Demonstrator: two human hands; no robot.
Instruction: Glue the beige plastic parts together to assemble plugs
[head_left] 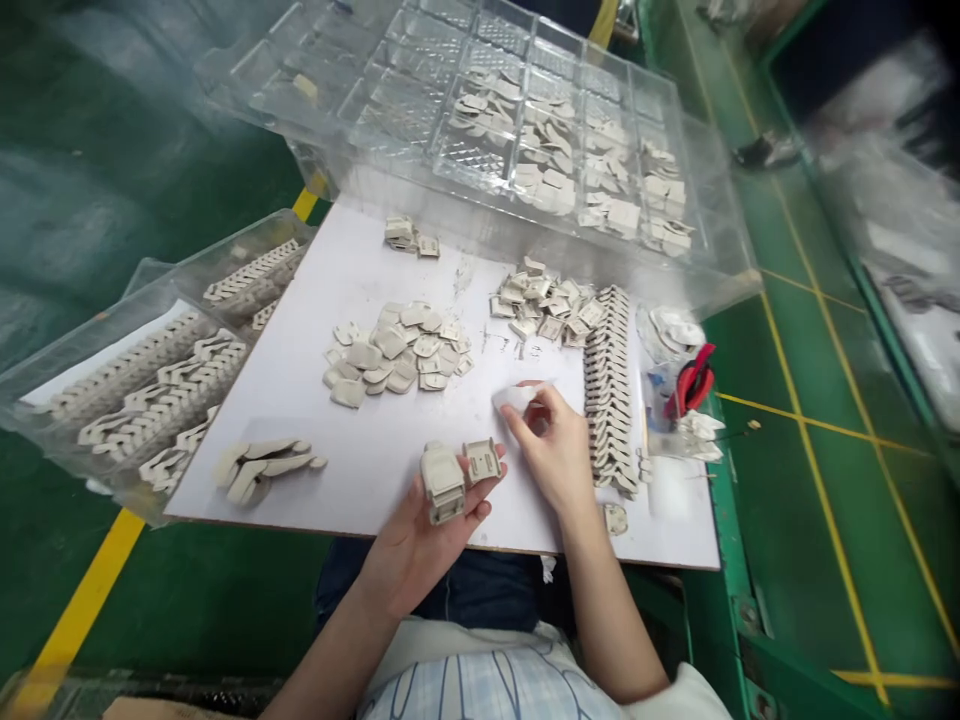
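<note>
My left hand (424,545) is palm up near the front edge of the white board (360,440). It holds a small stack of beige plastic parts (442,480) by the thumb, and another beige part (482,460) lies across its fingertips. To the right, my right hand (555,440) pinches a white, thin, crumpled-looking piece (517,397) between thumb and fingers, just above the board. Beyond the hands lie a loose pile of flat beige pieces (401,350) and a pile of beige bracket-like parts (547,300). A long nested row of beige parts (611,400) runs beside my right hand.
A clear compartment tray (480,170) with beige parts spans the board's far side. Another clear tray (157,380) with rows of parts is at the left. Curved beige pieces (262,468) lie front left. Red-handled pliers (690,380) and plastic bags are at the right edge.
</note>
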